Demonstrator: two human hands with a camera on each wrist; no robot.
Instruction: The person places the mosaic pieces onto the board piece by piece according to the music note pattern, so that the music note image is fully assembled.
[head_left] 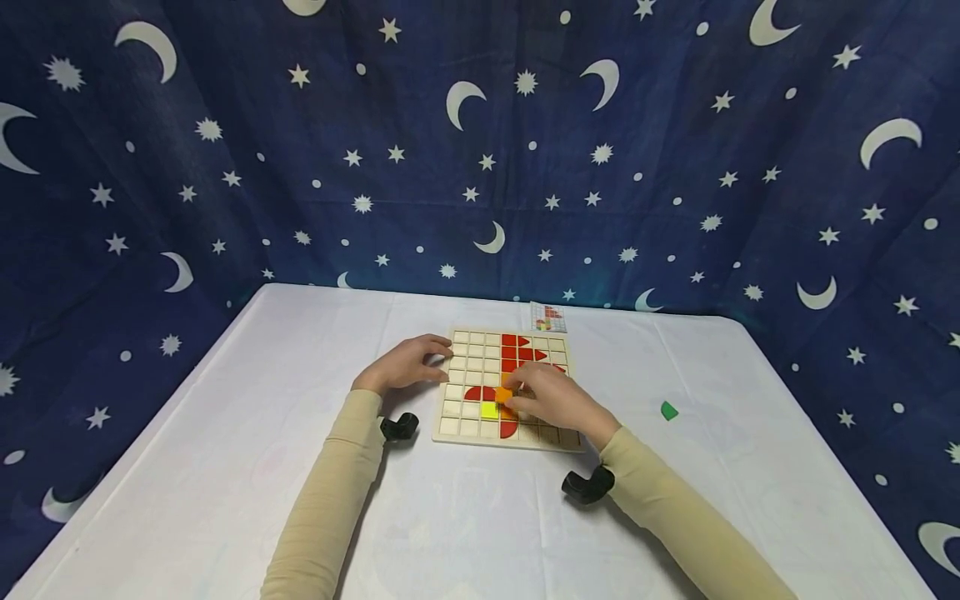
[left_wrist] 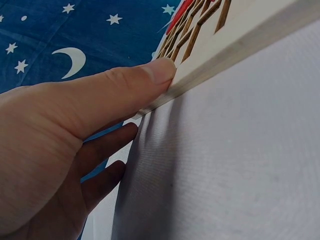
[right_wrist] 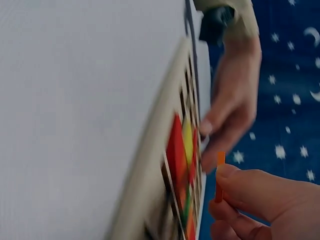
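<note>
A wooden grid board lies on the table with several red pieces, a yellow square tile and orange pieces in its cells. My right hand pinches a thin orange tile between thumb and fingers, raised over the middle of the board. In the head view that hand covers part of the cells beneath it. At the board's left edge is my left hand. Its thumb touches the rim in the left wrist view, and the other fingers extend alongside.
Behind the board lies a small printed card with a grid pattern. A green quarter-round piece sits on the white tabletop to the right. A blue curtain with moons and stars hangs around the table. Each wrist carries a black camera.
</note>
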